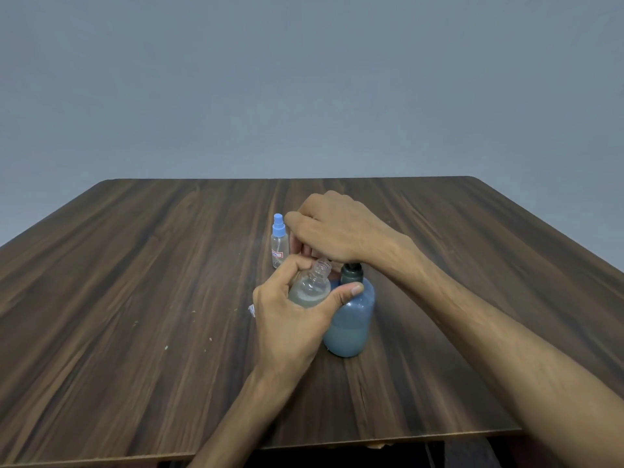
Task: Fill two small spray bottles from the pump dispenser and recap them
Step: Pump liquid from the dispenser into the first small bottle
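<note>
My left hand (290, 319) grips an uncapped clear spray bottle (312, 287), tilted, with its open neck up under the pump head. Some cloudy liquid shows inside it. Right beside it stands the blue pump dispenser (351, 319), about half full of liquid. My right hand (334, 228) lies over the dispenser's pump head, palm down, and hides the nozzle. A second small clear spray bottle (279, 243) with a blue spray cap stands upright just left of my right hand.
The dark wooden table (135, 282) carries a few small pale specks left of my left hand. A small white-blue scrap (251, 310) peeks out beside my left hand. A plain grey wall rises behind the table.
</note>
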